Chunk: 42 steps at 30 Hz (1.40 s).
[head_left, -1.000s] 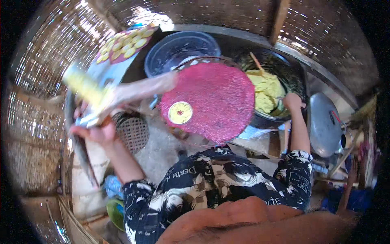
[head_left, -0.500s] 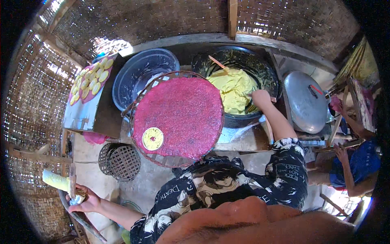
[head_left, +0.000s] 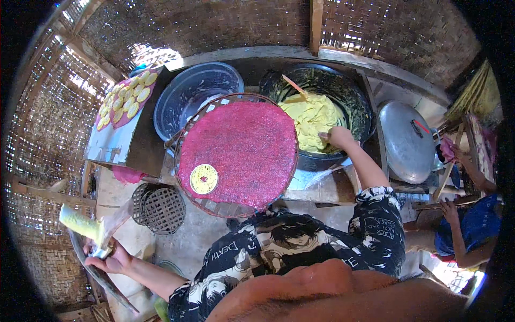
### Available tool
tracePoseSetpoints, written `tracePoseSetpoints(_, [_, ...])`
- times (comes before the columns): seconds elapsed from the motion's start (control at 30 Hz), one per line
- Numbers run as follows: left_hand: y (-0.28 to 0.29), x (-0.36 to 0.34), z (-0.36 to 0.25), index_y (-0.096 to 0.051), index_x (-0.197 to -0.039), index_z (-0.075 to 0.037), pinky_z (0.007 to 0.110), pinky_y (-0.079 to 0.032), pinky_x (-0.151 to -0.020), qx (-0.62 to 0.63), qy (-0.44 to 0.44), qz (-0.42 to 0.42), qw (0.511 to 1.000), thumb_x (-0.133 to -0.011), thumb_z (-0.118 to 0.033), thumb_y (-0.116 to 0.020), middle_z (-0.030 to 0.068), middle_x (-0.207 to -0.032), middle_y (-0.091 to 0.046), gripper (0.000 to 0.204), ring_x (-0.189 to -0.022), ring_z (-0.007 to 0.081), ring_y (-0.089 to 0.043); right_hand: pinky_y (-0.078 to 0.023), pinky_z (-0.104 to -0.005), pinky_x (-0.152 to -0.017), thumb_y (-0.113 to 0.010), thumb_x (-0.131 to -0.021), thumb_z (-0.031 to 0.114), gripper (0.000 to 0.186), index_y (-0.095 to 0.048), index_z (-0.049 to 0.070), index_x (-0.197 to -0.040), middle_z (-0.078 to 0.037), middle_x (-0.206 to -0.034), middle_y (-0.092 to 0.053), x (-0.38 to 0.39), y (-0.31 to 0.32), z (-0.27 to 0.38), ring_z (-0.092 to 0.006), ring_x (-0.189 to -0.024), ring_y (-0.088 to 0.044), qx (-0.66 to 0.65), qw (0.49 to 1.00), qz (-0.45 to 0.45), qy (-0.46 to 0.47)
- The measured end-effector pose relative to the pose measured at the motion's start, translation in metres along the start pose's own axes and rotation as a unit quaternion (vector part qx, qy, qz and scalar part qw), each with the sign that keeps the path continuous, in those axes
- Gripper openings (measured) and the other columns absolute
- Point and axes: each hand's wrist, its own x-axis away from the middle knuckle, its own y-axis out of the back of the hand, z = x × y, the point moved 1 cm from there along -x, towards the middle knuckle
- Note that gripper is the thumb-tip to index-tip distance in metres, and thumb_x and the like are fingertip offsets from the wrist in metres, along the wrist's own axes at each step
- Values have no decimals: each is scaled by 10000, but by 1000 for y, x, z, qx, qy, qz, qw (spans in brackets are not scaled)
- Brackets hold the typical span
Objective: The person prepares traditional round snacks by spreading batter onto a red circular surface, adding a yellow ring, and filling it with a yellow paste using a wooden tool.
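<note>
Out at the lower left, my left hand (head_left: 112, 260) is closed round the shiny grip of a hand press (head_left: 99, 244). A yellow, dough-coated cylinder (head_left: 80, 222) sticks out from it, and a pale flat piece there is smeared by motion. My right hand (head_left: 340, 138) is closed at the near side of a yellow dough mass (head_left: 308, 115) in a large dark basin (head_left: 357, 102). A small flat tip shows by its fingers, too little to name. Between my hands, a pink cloth (head_left: 241, 145) covers a round woven rack (head_left: 225, 212). One yellow dough round (head_left: 204, 178) lies near its lower left.
A blue-grey tub (head_left: 161, 107) stands behind the rack. Yellow rounds (head_left: 126, 99) lie on pink cloth atop a box at left. Woven baskets (head_left: 163, 209) are on the floor. A lidded metal pot (head_left: 407, 142) stands at right, near another person's arm (head_left: 456, 225).
My right hand has shifted slightly left, further over the dough. At the left hand, the press has tilted and its flat piece has swung away from the cylinder.
</note>
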Motion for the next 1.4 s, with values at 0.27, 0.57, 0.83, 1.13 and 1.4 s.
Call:
tracePoseSetpoints(0.27, [-6,-21,13,-500,-872,-74,431,-293,-904,-25,-24,66,997,-728,-180,-618,90,-919,-428,214,-938,261,-411,-452,-396,-661,-514,-698,597,555,-646,59,-726,-180,-716,-597,62,63,-12,-343,-711,-578,-70,997,-41,16])
tracePoseSetpoints(0.57, [7,-35,21,-483,-1113,-7,342,-481,-712,-446,20,154,882,-715,-143,-644,100,-1005,-536,451,-881,215,-537,-375,-236,-506,-600,-740,329,382,-614,11,-953,10,-649,-526,143,180,12,-57,-593,-468,-365,916,-67,151])
tracePoseSetpoints(0.83, [-66,-46,153,-521,-1041,-43,343,-441,-780,-541,189,363,735,-678,-283,-626,130,-928,-580,448,-878,245,-567,-418,-256,-688,-681,-669,176,330,-621,-21,-926,-71,-819,-615,160,202,153,-135,-771,-554,-475,768,9,429])
tracePoseSetpoints(1.13, [-86,-26,146,-555,-960,-50,373,-440,-717,-653,59,417,629,-601,-305,-651,181,-902,-575,452,-809,327,-563,-366,-342,-523,-600,-699,253,286,-616,89,-933,-53,-647,-498,216,257,246,-181,-624,-527,119,665,-424,603])
tracePoseSetpoints(1.4, [-33,-43,176,-569,-856,-22,405,-451,-648,-652,61,357,666,-637,-294,-618,210,-769,-585,353,-754,368,-566,-326,-246,-470,-557,-703,137,201,-563,65,-891,6,-671,-463,255,203,272,-106,-573,-465,305,491,-618,532])
